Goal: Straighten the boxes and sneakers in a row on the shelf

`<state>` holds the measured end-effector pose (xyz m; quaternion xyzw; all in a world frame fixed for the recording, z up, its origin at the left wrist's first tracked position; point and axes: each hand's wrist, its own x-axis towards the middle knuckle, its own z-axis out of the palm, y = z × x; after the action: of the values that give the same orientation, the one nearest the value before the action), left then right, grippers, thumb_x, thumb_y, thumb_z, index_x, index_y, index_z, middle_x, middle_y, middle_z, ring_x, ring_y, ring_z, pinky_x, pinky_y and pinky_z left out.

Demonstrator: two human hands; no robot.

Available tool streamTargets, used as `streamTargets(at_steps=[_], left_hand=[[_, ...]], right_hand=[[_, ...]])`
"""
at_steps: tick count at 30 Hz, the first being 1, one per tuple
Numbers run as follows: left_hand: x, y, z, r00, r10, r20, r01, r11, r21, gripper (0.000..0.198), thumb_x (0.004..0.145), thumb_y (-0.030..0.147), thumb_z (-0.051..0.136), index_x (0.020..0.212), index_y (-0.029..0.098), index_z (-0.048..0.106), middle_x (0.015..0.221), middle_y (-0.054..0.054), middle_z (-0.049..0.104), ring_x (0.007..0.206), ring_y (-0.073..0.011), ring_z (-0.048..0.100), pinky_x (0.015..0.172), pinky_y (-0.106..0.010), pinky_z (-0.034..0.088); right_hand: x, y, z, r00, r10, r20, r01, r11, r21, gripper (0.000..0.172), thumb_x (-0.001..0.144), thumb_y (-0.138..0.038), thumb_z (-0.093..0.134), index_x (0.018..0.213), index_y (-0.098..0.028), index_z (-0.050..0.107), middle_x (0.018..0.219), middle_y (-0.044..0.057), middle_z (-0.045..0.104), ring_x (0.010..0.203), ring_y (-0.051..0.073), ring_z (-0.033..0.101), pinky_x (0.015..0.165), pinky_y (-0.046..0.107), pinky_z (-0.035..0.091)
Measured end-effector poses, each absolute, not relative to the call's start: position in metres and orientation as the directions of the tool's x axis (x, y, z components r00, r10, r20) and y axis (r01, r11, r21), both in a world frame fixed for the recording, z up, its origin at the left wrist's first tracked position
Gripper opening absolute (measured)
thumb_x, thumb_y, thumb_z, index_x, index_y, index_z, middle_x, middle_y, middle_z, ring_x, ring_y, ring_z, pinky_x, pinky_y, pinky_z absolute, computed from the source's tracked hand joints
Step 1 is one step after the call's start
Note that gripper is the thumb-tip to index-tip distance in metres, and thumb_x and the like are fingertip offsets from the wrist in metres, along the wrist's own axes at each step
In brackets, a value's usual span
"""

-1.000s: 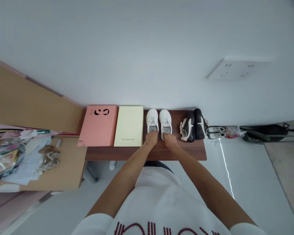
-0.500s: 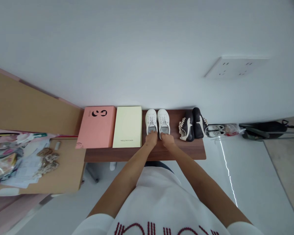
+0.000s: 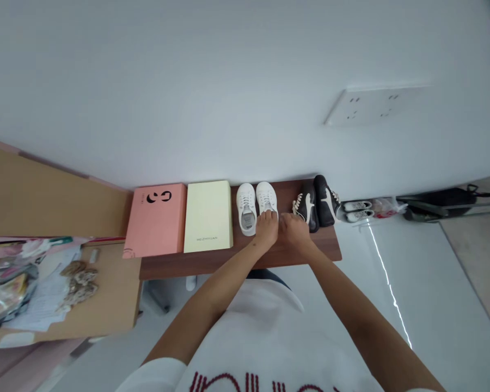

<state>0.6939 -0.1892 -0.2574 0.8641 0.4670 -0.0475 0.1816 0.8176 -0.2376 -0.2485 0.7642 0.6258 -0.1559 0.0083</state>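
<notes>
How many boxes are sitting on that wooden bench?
2. A pink box lies at the left end of the bench; a pale yellow box lies beside it, next to the white shoes. None looks hidden.

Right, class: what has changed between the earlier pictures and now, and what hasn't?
Both hands shifted right. The left hand moved from the left white sneaker to the right white sneaker; the right hand released it and is now by the black shoes. Sneakers and boxes stayed put.
</notes>
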Motion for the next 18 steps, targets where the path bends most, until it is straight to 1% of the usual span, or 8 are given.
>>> streamTargets(at_steps=[2,6,8,11,13,15,18], left_hand=[[0.712,-0.195,-0.260,0.610,0.747,-0.265,0.788,-0.535,0.306,0.030,0.094,0.018,0.058,0.123,0.014,0.053,0.124,-0.017,0.059,0.123,-0.0302,0.055,0.101,-0.042,0.045],[0.744,-0.207,-0.269,0.656,0.664,-0.358,0.752,-0.535,0.384,0.033,0.094,0.026,0.061,0.124,0.014,0.053,0.125,-0.017,0.060,0.125,-0.0296,0.056,0.103,-0.040,0.045],[0.755,-0.211,-0.276,0.653,0.641,-0.404,0.756,-0.512,0.409,0.036,0.094,0.027,0.061,0.127,0.013,0.053,0.126,-0.017,0.060,0.126,-0.0294,0.056,0.104,-0.039,0.044],[0.769,-0.216,-0.286,0.630,0.630,-0.454,0.774,-0.463,0.432,0.044,0.094,0.024,0.061,0.133,0.009,0.049,0.129,-0.020,0.060,0.128,-0.0299,0.056,0.107,-0.038,0.043],[0.777,-0.218,-0.292,0.616,0.625,-0.479,0.784,-0.428,0.450,0.048,0.093,0.023,0.061,0.137,0.009,0.047,0.133,-0.022,0.060,0.130,-0.0304,0.056,0.108,-0.038,0.042],[0.786,-0.220,-0.296,0.599,0.618,-0.509,0.795,-0.380,0.474,0.050,0.093,0.024,0.062,0.138,0.010,0.046,0.136,-0.022,0.059,0.133,-0.0310,0.054,0.108,-0.039,0.043],[0.800,-0.224,-0.300,0.574,0.602,-0.554,0.805,-0.291,0.517,0.049,0.093,0.026,0.063,0.137,0.011,0.048,0.142,-0.023,0.057,0.136,-0.0305,0.053,0.108,-0.038,0.042]], right_hand=[[0.841,-0.244,-0.251,0.236,0.952,-0.197,0.945,-0.272,-0.181,0.032,0.105,-0.028,0.040,0.119,-0.017,0.067,0.112,0.013,0.073,0.102,0.025,0.064,0.084,0.030,0.043],[0.893,-0.262,-0.261,0.383,0.916,-0.119,0.902,-0.399,-0.166,0.033,0.101,-0.027,0.043,0.121,-0.015,0.066,0.109,0.015,0.074,0.102,0.027,0.063,0.086,0.032,0.043],[0.919,-0.274,-0.270,0.456,0.886,-0.080,0.870,-0.463,-0.168,0.035,0.099,-0.025,0.044,0.124,-0.013,0.065,0.110,0.016,0.073,0.106,0.029,0.062,0.089,0.035,0.044],[0.954,-0.291,-0.285,0.533,0.844,-0.055,0.826,-0.534,-0.183,0.038,0.097,-0.024,0.044,0.128,-0.012,0.062,0.119,0.019,0.070,0.115,0.032,0.059,0.096,0.040,0.044],[0.973,-0.299,-0.297,0.570,0.818,-0.076,0.798,-0.573,-0.187,0.043,0.095,-0.027,0.048,0.134,-0.012,0.058,0.128,0.020,0.067,0.122,0.034,0.056,0.100,0.042,0.043],[0.986,-0.303,-0.307,0.608,0.779,-0.156,0.757,-0.628,-0.184,0.052,0.091,-0.034,0.057,0.137,-0.011,0.055,0.133,0.021,0.064,0.126,0.035,0.055,0.102,0.043,0.044],[0.997,-0.302,-0.321,0.607,0.741,-0.287,0.712,-0.668,-0.217,0.063,0.082,-0.044,0.070,0.133,-0.009,0.057,0.127,0.021,0.066,0.118,0.036,0.061,0.097,0.043,0.048]])
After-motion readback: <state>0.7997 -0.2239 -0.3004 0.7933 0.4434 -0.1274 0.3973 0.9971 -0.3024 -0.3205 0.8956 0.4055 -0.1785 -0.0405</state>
